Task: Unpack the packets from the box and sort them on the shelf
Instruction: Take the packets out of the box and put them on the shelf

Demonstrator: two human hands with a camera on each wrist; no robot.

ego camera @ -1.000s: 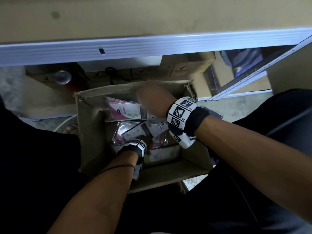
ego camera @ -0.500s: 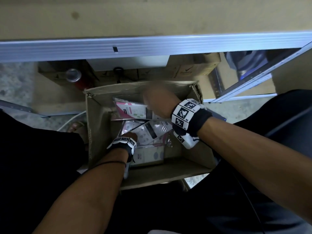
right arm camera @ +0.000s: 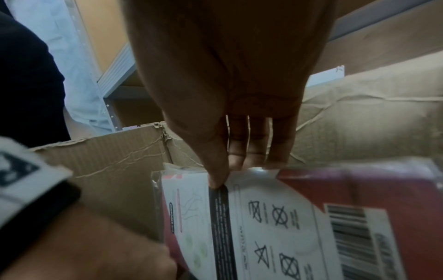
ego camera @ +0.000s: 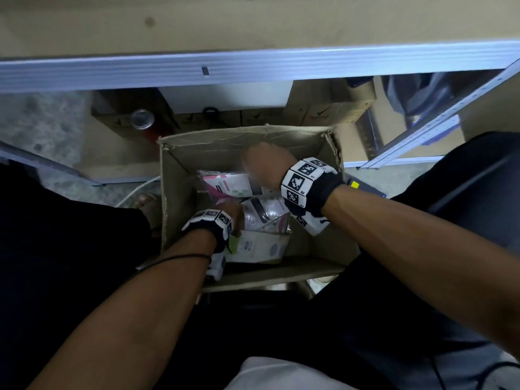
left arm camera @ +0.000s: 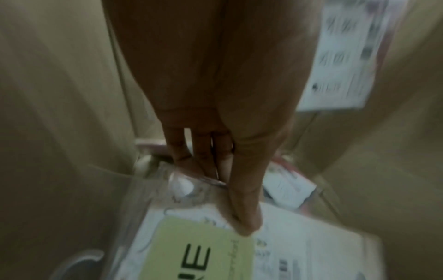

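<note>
An open cardboard box [ego camera: 180, 198] sits on the floor below me with several packets inside. My right hand [ego camera: 263, 167] reaches into its far side and pinches the top edge of a pink and white packet [ego camera: 228, 185] [right arm camera: 275, 217] between thumb and fingers. My left hand [ego camera: 232, 212] is low in the box's left side; thumb and fingers pinch the clear wrapper of a packet with a pale green label [left arm camera: 203, 244] [ego camera: 253, 247]. A glossy packet [ego camera: 264, 215] lies between the two.
A metal shelf edge [ego camera: 253, 68] runs across above the box, with a wooden shelf board [ego camera: 253, 21] behind it. Under it stand cardboard cartons [ego camera: 332, 108] and a can [ego camera: 143, 119]. A shelf upright [ego camera: 427, 128] slants at the right. My dark-clothed legs flank the box.
The view has shifted so the box sits more to the right. Both hands stay in the box; the left hand has moved slightly toward the near packet, the right keeps its hold at the far side.
</note>
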